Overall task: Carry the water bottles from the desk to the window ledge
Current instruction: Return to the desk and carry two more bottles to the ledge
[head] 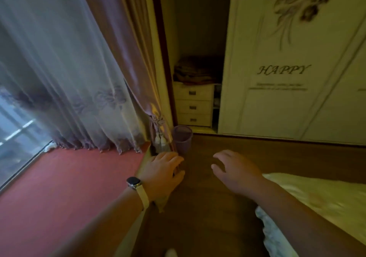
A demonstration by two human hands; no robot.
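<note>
Water bottles: none plainly visible. L hand (162, 171) curls at the right edge of the red window ledge (69, 187), can't tell if it's gripping anything; R hand (235, 169) is loose and empty. Prob. between trips; next move calls for heading to the desk for another bottle.

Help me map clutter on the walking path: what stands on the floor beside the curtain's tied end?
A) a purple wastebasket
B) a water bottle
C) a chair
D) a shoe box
A: the purple wastebasket stands upright on the wooden floor, close beside the tied curtain and in front of the open wardrobe.
</note>
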